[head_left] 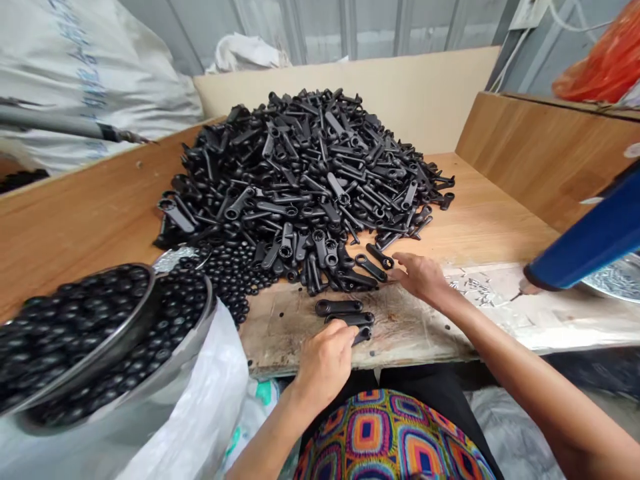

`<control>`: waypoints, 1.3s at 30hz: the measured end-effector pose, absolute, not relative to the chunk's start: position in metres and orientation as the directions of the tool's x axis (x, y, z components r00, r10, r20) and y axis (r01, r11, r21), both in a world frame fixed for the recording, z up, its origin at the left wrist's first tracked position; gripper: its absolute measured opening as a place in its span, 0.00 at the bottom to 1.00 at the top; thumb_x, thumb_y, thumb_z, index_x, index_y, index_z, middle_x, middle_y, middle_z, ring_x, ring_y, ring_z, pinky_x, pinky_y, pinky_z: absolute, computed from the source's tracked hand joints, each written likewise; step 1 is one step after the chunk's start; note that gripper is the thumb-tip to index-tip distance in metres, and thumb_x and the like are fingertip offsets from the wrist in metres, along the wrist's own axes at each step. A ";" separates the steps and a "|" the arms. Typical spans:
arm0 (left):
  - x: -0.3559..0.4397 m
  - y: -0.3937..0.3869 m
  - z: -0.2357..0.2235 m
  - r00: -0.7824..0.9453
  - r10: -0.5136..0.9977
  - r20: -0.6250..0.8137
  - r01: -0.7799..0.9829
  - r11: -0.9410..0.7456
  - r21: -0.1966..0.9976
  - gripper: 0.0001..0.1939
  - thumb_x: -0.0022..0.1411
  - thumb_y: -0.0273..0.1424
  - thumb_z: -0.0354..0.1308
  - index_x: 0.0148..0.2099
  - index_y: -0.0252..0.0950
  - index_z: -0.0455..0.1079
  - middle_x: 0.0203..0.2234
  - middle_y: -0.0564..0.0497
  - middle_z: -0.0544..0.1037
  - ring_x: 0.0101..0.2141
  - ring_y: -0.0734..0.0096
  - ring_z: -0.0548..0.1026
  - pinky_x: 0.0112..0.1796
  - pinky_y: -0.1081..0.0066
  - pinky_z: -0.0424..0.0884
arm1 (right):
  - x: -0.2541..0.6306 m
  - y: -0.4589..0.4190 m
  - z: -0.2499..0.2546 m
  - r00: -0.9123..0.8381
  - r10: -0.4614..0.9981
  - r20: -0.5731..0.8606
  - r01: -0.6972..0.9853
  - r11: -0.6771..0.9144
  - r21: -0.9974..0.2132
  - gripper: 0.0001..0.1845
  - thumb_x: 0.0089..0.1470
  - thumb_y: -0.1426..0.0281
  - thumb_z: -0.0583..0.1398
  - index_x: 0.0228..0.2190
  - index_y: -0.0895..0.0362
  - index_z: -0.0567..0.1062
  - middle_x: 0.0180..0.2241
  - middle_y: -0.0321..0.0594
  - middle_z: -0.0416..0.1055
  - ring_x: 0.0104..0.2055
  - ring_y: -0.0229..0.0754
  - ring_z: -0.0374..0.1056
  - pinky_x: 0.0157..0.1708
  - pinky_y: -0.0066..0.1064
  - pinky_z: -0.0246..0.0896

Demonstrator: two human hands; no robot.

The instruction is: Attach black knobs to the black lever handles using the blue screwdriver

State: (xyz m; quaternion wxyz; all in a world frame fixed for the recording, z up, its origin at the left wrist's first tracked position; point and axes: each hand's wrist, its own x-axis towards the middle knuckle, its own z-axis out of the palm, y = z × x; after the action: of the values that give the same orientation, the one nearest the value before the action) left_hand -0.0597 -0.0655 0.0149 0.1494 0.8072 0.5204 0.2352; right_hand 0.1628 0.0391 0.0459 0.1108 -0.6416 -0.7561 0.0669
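Three black plastic crank handles lie in a row on the worn front board: a far one (339, 307), a middle one (363, 319) and a near one (362, 335). My left hand (327, 357) is closed at the left end of the near crank handle, its fingertips covering that end. My right hand (423, 277) reaches to the edge of the heap, thumb and fingers apart, beside a loose crank handle (380, 256). Another loose crank handle (371, 267) lies just left of it. Nothing shows between the right fingers.
A large heap of black crank handles (300, 173) covers the wooden table. Small black knobs (230, 273) spill beside it, and more fill two metal basins (150, 293) at left. Small metal pins (475, 287) lie at right, near a blue power tool (590, 227) and a metal bowl (617, 280).
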 end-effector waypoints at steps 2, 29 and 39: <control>-0.058 -0.068 0.011 0.338 0.899 0.280 0.823 -0.426 0.376 0.14 0.61 0.24 0.46 0.39 0.38 0.73 0.33 0.48 0.75 0.35 0.66 0.72 0.39 0.67 0.68 | 0.155 0.054 0.042 -0.130 0.990 0.046 0.972 0.136 -0.194 0.16 0.54 0.62 0.54 0.39 0.59 0.73 0.36 0.49 0.74 0.39 0.51 0.70 0.35 0.35 0.60; -0.064 -0.043 0.011 0.313 0.897 0.312 0.821 -0.421 0.386 0.16 0.66 0.32 0.42 0.50 0.36 0.66 0.50 0.46 0.71 0.54 0.58 0.60 0.50 0.55 0.58 | 0.101 -0.078 0.045 -0.679 0.734 0.003 0.733 0.679 0.036 0.02 0.50 0.74 0.57 0.29 0.58 0.68 0.28 0.41 0.68 0.27 0.45 0.64 0.23 0.33 0.53; -0.045 -0.073 0.009 0.375 0.812 0.447 0.708 -0.562 0.427 0.10 0.61 0.30 0.50 0.44 0.36 0.69 0.41 0.48 0.75 0.50 0.55 0.64 0.50 0.53 0.53 | 0.136 -0.003 0.066 -0.416 0.904 0.095 0.871 0.426 -0.244 0.12 0.58 0.69 0.50 0.35 0.57 0.72 0.30 0.40 0.72 0.31 0.39 0.68 0.28 0.26 0.53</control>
State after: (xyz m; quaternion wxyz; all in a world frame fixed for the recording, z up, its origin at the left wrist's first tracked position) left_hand -0.0447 -0.0727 0.0090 0.0819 0.8251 0.4606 0.3168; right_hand 0.1359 -0.0025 0.0665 0.1063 -0.5297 -0.8378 0.0787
